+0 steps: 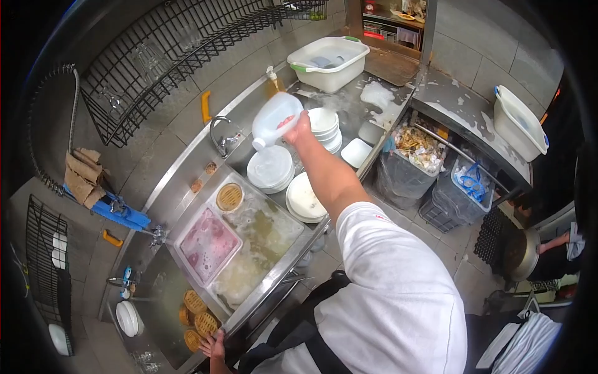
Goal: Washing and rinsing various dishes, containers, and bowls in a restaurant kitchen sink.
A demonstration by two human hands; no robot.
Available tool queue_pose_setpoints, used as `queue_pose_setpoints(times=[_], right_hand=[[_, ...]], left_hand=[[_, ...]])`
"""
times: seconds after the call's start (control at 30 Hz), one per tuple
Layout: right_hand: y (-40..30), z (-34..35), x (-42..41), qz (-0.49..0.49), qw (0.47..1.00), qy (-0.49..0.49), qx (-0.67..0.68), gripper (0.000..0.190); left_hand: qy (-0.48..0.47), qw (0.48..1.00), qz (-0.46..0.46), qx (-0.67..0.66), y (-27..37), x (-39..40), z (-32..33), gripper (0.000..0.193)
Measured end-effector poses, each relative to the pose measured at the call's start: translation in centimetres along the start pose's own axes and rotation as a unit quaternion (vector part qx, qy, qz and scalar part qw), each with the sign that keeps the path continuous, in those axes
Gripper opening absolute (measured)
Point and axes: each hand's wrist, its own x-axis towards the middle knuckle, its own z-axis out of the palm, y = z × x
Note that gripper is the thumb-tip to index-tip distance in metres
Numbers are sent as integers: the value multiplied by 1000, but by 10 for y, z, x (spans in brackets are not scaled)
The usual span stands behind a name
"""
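My right hand [298,129] grips the handle of a translucent plastic jug [273,114]. The jug is tilted, its neck low over a stack of round white plates [268,166] on the steel counter. I cannot tell whether liquid is flowing from it. My left hand [213,345] is at the sink's front rim, fingers apart and holding nothing. Close by it, several small round bamboo steamer baskets [195,301] lie in the left sink basin [161,299]. The middle basin holds cloudy, foamy water [261,229], a tub of pinkish liquid [210,245] and a round slatted piece [229,197].
Stacked white bowls [323,120], more plates [306,198] and a square white dish [356,153] stand nearby. A white basin [327,70] sits behind. A faucet [219,135] rises at the wall. Waste bins [406,173] stand under the counter; another person's arm [554,243] holds a pot [523,257] at right.
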Motion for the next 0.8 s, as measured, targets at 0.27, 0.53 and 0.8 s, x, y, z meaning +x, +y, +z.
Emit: queue_pose_setpoints(times=[0.27, 0.53, 0.8], right_hand=[[72, -28, -66, 145, 986, -85, -18, 60], [378, -96, -227, 425, 734, -294, -440, 52], [677, -103, -298, -59, 126, -654, -744, 61]], left_hand=[[46, 967, 208, 142, -11, -12, 1, 136], [100, 913, 362, 157, 5, 6, -14, 82], [-10, 930, 358, 79, -12, 25, -41, 62]])
